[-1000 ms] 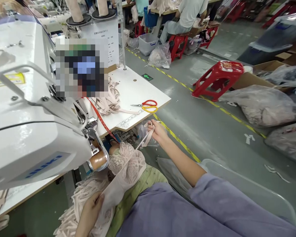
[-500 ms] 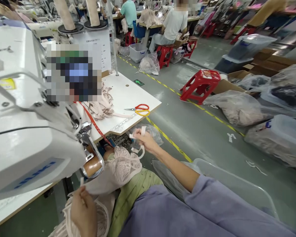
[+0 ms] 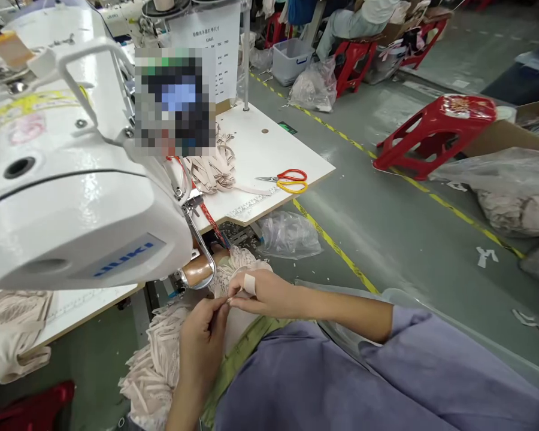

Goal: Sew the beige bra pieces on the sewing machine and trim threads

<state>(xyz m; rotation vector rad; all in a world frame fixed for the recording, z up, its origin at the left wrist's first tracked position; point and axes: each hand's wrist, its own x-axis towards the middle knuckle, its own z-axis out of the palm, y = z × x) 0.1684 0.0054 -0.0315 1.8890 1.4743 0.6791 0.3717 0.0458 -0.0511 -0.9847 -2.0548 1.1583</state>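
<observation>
Lace piece [image 3: 239, 261], pale pink, lies in the person's lap just under the head of the sewing machine [image 3: 72, 197], its scalloped edge bunched below the machine's chrome lever. Both hands meet on it: the left hand [image 3: 203, 338] comes up from below with its fingers closed narrow on a thin pale edge, and the right hand [image 3: 269, 293] pinches the same spot from the other side, fingertips touching (one of its fingers wears a strip of light tape). Holding it low and close to the body seems to keep the small edge steady and in plain sight. A heap of similar pale pieces [image 3: 150, 368] rests against the left knee, within easy reach. On the desk [image 3: 296, 157] a tangle of straps [image 3: 213, 170] lies beside red-and-yellow scissors [image 3: 287, 179], near the front edge. The machine reads "JUKI" in blue; the printed sheet [image 3: 222, 36] behind it is too small to read.
</observation>
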